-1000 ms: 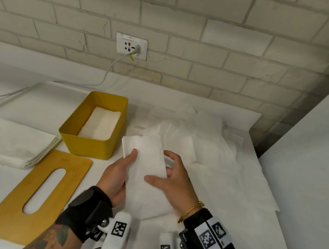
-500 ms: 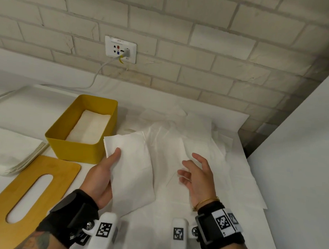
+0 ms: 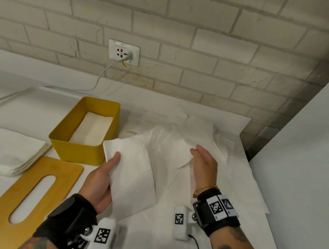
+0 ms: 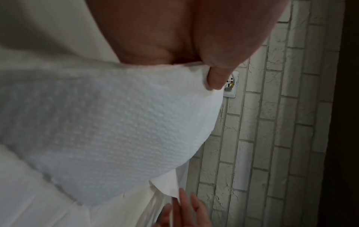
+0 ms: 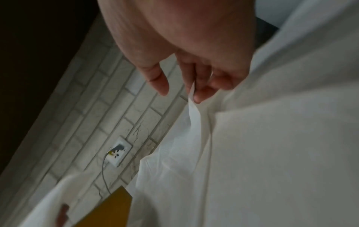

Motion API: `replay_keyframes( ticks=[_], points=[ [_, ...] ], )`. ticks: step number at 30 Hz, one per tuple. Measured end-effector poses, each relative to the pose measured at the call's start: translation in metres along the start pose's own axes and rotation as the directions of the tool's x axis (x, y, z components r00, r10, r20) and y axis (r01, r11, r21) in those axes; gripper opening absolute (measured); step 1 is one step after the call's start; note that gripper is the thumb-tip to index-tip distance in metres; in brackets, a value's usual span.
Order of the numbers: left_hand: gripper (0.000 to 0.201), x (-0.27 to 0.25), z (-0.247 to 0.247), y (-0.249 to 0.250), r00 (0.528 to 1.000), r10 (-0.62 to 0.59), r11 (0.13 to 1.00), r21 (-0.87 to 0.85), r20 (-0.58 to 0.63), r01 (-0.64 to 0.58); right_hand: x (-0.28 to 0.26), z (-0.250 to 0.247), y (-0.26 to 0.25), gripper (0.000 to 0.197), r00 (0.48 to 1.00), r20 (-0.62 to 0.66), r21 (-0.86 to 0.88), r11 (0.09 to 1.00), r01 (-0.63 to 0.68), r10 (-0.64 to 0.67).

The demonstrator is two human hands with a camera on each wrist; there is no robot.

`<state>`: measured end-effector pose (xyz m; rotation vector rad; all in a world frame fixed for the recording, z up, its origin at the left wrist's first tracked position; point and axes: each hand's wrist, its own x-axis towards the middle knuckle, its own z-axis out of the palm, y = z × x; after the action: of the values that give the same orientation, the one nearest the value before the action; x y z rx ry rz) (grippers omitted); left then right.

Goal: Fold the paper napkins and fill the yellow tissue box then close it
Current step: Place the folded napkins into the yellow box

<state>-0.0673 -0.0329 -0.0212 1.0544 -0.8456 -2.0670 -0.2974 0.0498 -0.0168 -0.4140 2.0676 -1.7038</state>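
Napkins (image 3: 90,129) already line the yellow tissue box (image 3: 76,151), left hand (image 3: 99,180) grips another folded napkin (image 3: 133,172), right hand (image 3: 205,164) pinches a loose sheet (image 3: 173,150), lid (image 3: 28,194) still off.

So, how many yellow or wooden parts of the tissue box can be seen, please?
2. The open yellow tissue box stands on the table, left of the left hand, with napkins inside. Its slotted lid lies flat in front of it.
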Motion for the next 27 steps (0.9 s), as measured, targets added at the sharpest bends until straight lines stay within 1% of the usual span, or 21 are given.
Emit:
replay_keyframes(
  ticks=[2, 3, 4, 6, 7, 8, 9, 10, 11, 12, 13, 14, 15, 16, 18, 19, 20, 22, 23, 25, 27],
  points=[
    [0.030, 0.000, 0.000, 0.002, 1.000, 0.000, 1.000, -0.009, 0.013, 0.000, -0.004, -0.001, -0.013, 0.037, 0.978, -0.035, -0.242, 0.951, 0.190, -0.205],
    [0.030, 0.000, 0.000, 0.003, 1.000, 0.000, 1.000, -0.010, 0.017, 0.001, -0.010, -0.002, -0.022, 0.033, 0.946, -0.041, -0.303, 0.906, 0.295, -0.322],
    [0.031, 0.000, 0.001, 0.004, 1.000, -0.002, 1.000, -0.012, 0.020, 0.002, -0.017, -0.003, -0.030, 0.028, 0.889, -0.028, -0.308, 0.850, 0.428, -0.458],
    [0.032, 0.001, 0.002, 0.005, 1.000, -0.002, 1.000, -0.017, 0.013, 0.002, -0.027, -0.006, -0.042, 0.016, 0.700, 0.073, -0.237, 0.669, 0.704, -0.710],
    [0.031, 0.000, 0.003, 0.007, 1.000, 0.000, 1.000, -0.018, 0.018, 0.001, -0.033, -0.007, -0.046, 0.013, 0.619, 0.146, -0.207, 0.588, 0.782, -0.771],
    [0.031, 0.000, 0.004, 0.007, 1.000, -0.003, 1.000, -0.021, 0.023, 0.003, -0.039, -0.007, -0.047, 0.014, 0.570, 0.225, -0.188, 0.538, 0.821, -0.791],
    [0.032, 0.001, 0.005, 0.008, 1.000, -0.010, 1.000, -0.025, 0.026, 0.011, -0.046, -0.007, -0.048, 0.016, 0.544, 0.304, -0.173, 0.516, 0.839, -0.782],
    [0.033, 0.002, 0.006, 0.007, 0.999, -0.021, 0.999, -0.027, 0.024, 0.021, -0.053, -0.006, -0.049, 0.020, 0.537, 0.379, -0.150, 0.523, 0.839, -0.753],
    [0.034, 0.003, 0.006, 0.007, 0.999, -0.033, 0.999, -0.038, 0.028, 0.034, -0.060, -0.004, -0.050, 0.025, 0.549, 0.448, -0.116, 0.563, 0.818, -0.705],
    [0.036, 0.003, 0.008, 0.006, 0.999, -0.044, 0.998, -0.041, 0.031, 0.046, -0.070, -0.003, -0.055, 0.030, 0.562, 0.517, -0.060, 0.628, 0.776, -0.646],
    [0.037, 0.002, 0.009, 0.006, 0.997, -0.048, 0.998, -0.043, 0.066, 0.051, -0.079, -0.003, -0.062, 0.035, 0.564, 0.578, 0.032, 0.706, 0.707, -0.591],
    [0.037, 0.001, 0.009, 0.005, 0.994, -0.045, 0.998, -0.038, 0.095, 0.049, -0.087, -0.003, -0.070, 0.040, 0.546, 0.619, 0.161, 0.772, 0.615, -0.564],
    [0.034, -0.001, 0.011, 0.004, 0.993, -0.027, 0.999, -0.026, 0.116, 0.030, -0.095, -0.004, -0.079, 0.045, 0.521, 0.635, 0.301, 0.804, 0.512, -0.570],
    [0.029, -0.001, 0.011, 0.003, 0.991, -0.013, 1.000, -0.018, 0.132, 0.016, -0.100, -0.004, -0.088, 0.046, 0.513, 0.630, 0.420, 0.811, 0.407, -0.583],
    [0.030, -0.001, 0.011, 0.001, 0.988, -0.014, 1.000, -0.019, 0.153, 0.017, -0.104, -0.001, -0.097, 0.046, 0.542, 0.616, 0.551, 0.804, 0.223, -0.572],
    [0.034, -0.002, 0.012, 0.002, 0.986, -0.025, 0.999, -0.016, 0.164, 0.028, -0.102, 0.002, -0.094, 0.047, 0.569, 0.619, 0.557, 0.813, 0.167, -0.541],
    [0.036, -0.002, 0.013, 0.002, 0.984, -0.037, 0.999, -0.011, 0.175, 0.040, -0.098, 0.007, -0.086, 0.048, 0.614, 0.623, 0.512, 0.846, 0.148, -0.485],
    [0.040, -0.004, 0.014, 0.005, 0.981, -0.051, 0.999, -0.002, 0.185, 0.052, -0.090, 0.018, -0.061, 0.051, 0.713, 0.616, 0.315, 0.934, 0.167, -0.335],
    [0.042, -0.004, 0.013, 0.006, 0.980, -0.054, 0.998, -0.005, 0.192, 0.056, -0.086, 0.022, -0.047, 0.050, 0.748, 0.606, 0.227, 0.960, 0.164, -0.271],
    [0.053, -0.004, 0.013, 0.006, 0.975, -0.056, 0.998, -0.028, 0.217, 0.063, -0.081, 0.027, -0.021, 0.047, 0.794, 0.580, 0.109, 0.983, 0.147, -0.183],
    [0.066, -0.002, 0.011, 0.006, 0.968, -0.076, 0.994, -0.055, 0.240, 0.092, -0.080, 0.031, -0.008, 0.047, 0.820, 0.552, 0.060, 0.988, 0.140, -0.150]
  ],
)
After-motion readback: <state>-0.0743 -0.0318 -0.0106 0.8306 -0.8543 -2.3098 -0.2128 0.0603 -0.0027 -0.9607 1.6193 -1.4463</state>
